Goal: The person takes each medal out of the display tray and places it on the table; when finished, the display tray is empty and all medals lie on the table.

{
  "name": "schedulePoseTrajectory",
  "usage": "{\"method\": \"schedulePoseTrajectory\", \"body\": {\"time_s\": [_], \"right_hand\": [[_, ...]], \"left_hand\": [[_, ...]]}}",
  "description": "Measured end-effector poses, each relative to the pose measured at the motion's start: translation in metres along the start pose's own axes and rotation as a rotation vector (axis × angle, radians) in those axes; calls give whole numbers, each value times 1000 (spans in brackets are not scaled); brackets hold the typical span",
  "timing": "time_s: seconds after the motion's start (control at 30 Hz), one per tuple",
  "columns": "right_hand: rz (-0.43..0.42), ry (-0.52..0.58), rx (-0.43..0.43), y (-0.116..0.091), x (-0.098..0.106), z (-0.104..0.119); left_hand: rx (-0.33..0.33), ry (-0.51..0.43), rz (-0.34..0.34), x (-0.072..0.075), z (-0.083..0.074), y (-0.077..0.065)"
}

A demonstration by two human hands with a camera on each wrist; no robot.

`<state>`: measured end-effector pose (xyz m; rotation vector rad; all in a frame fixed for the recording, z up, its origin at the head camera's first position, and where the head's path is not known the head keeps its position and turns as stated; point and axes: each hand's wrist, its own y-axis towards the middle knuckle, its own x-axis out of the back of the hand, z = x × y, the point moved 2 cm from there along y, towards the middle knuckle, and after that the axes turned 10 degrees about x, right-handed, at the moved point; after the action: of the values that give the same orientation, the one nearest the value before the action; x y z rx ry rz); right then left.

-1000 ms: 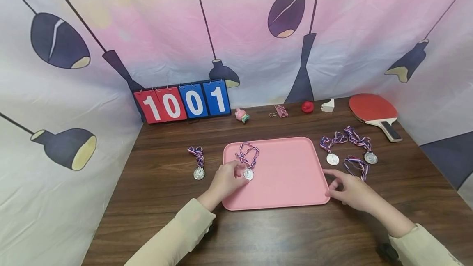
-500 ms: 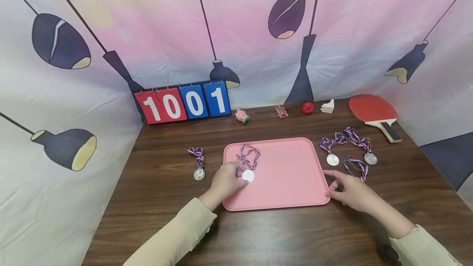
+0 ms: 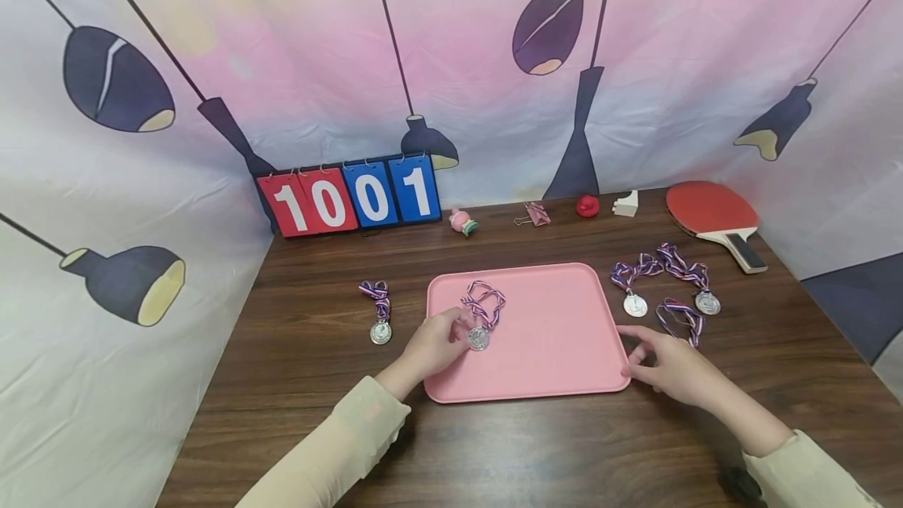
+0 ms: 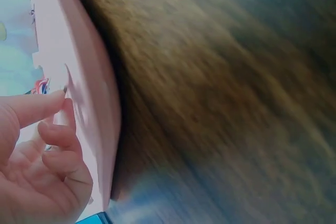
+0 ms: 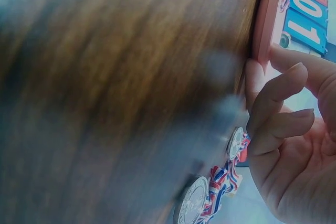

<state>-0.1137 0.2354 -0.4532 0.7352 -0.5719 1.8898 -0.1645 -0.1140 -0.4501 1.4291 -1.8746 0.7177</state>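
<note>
My left hand [image 3: 439, 343] is over the left part of a pink tray [image 3: 550, 335], its thumb and index finger pinching the edge of a silver medal [image 3: 478, 338]. That medal's striped ribbon [image 3: 487, 298] lies looped behind it on the tray. Only a sliver of the medal [image 4: 65, 89] shows at the fingertips in the left wrist view. My right hand [image 3: 670, 367] holds the tray's right rim near the front corner, thumb and index finger on the edge and the other fingers curled [image 5: 278, 95].
Another medal [image 3: 381, 332] lies left of the tray. Several ribboned medals [image 3: 635, 304] lie to its right, near a red table tennis bat [image 3: 712, 210]. Along the back stand a scoreboard [image 3: 353, 198], a small pink figure [image 3: 462, 221], a binder clip [image 3: 536, 213], a red duck [image 3: 587, 205] and a white block [image 3: 625, 203].
The medal in my left hand has shifted slightly to the right along the tray, its ribbon moving with it. My right hand and the tray have stayed in place.
</note>
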Motion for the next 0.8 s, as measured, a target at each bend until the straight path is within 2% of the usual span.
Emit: {"method": "schedulePoseTrajectory", "body": {"time_s": [0.17,0.43,0.6,0.8], "right_hand": [[2,-6,-4,0,0,0],[3,-12,3,0,0,0],[2,-12,12,0,0,0],[0,-17,12,0,0,0]], "left_hand": [[-4,-48,15,3,-2,-1],[67,-163,48,16,-5,-5],[61,-215,-20,30,-4,-6],[82,-245,-142,58,3,-11]]}}
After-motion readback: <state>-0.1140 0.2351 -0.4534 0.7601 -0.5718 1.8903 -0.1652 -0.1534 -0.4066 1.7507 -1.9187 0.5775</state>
